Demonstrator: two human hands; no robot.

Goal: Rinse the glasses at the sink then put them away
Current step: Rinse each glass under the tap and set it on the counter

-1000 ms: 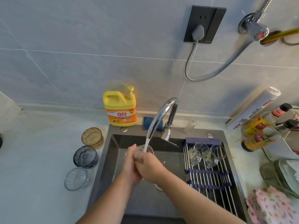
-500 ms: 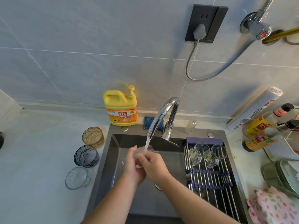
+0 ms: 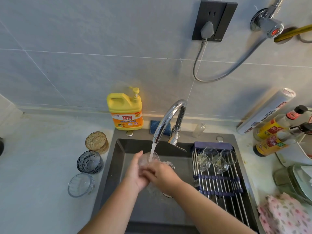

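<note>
Both hands meet over the dark sink (image 3: 108, 174): my left hand (image 3: 135, 173) is curled around a clear glass (image 3: 148, 158), and my right hand (image 3: 162, 174) is closed against its near side, fingers wrapped on it. I see the chrome faucet (image 3: 168, 119) arching over the basin, its stream falling into the glass's open mouth. On the right of the sink a roll-up rack (image 3: 219, 183) carries 2 small clear glasses (image 3: 216, 159) lying tipped. A yellow soap bottle (image 3: 125, 112) stands behind the sink. On the counter left of the sink sit 3 tumblers in a row: amber (image 3: 96, 142), blue (image 3: 90, 162), clear (image 3: 81, 184).
</note>
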